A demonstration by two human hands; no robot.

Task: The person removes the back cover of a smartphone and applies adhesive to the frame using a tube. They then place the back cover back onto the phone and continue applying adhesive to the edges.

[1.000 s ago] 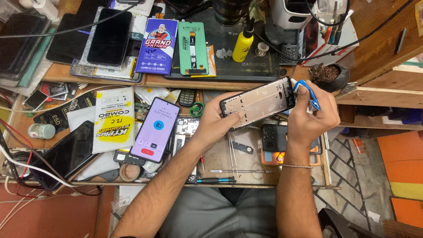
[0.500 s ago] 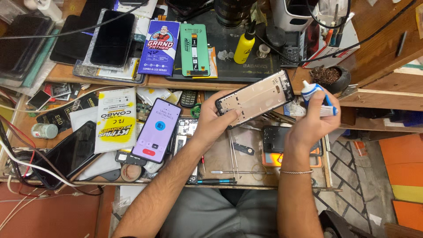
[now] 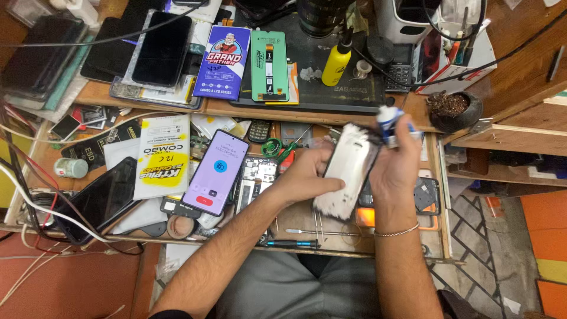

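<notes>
The left hand [image 3: 307, 177] gripped the phone frame [image 3: 347, 171] by its left edge, thumb across its back. The frame's long axis ran up and away, tilted rightward. The right hand [image 3: 394, 168], clamped around a small blue-and-white tube [image 3: 388, 121], steadied the frame's right edge above the cluttered table [image 3: 331, 245].

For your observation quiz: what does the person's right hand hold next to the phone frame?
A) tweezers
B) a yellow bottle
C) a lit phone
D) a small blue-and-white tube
D: the right hand grips a small blue-and-white tube at the phone frame's top edge.
</notes>
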